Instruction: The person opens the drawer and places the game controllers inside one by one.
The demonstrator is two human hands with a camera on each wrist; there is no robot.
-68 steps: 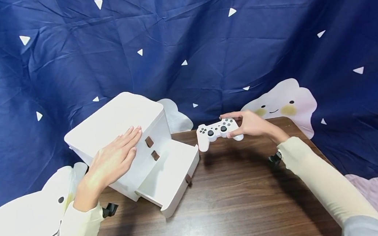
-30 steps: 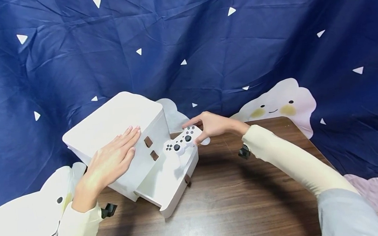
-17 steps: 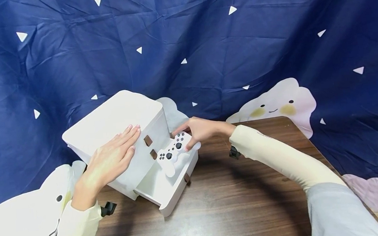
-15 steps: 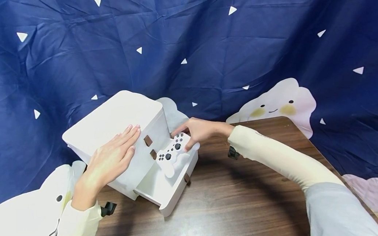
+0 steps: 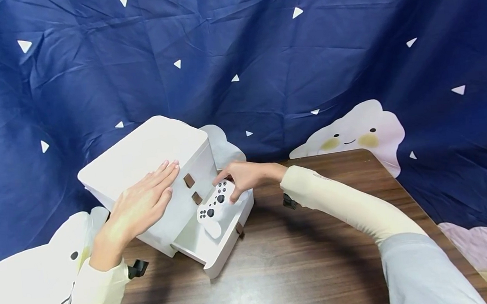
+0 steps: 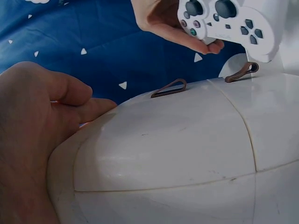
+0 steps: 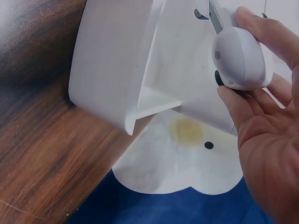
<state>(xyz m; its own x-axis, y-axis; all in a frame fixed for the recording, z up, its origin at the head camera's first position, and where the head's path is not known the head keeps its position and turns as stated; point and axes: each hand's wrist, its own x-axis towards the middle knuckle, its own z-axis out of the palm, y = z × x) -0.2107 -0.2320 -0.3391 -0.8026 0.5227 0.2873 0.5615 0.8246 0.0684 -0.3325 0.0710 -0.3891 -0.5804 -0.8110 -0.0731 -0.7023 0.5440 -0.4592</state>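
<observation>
A white game controller (image 5: 215, 206) is in my right hand (image 5: 245, 175), pinched by its right end between thumb and fingers. It is tilted over the pulled-out bottom drawer (image 5: 194, 242) of a white drawer cabinet (image 5: 150, 149). The right wrist view has the controller (image 7: 240, 58) edge-on, held above the drawer (image 7: 112, 56). Flat on the cabinet's top, near its front edge, my left hand (image 5: 139, 206) rests with straight fingers. From the left wrist, the controller (image 6: 229, 23) appears beyond the drawer fronts and their brown pull tabs (image 6: 169, 87).
The cabinet stands on a brown wooden table (image 5: 300, 242), angled at the left. Two upper drawers with brown tabs (image 5: 189, 180) are shut. A blue curtain (image 5: 263, 66) with white triangles and clouds hangs right behind the table.
My right hand has carried the controller leftward and down, from beside the cabinet to over the open drawer. The left hand has stayed on the cabinet top.
</observation>
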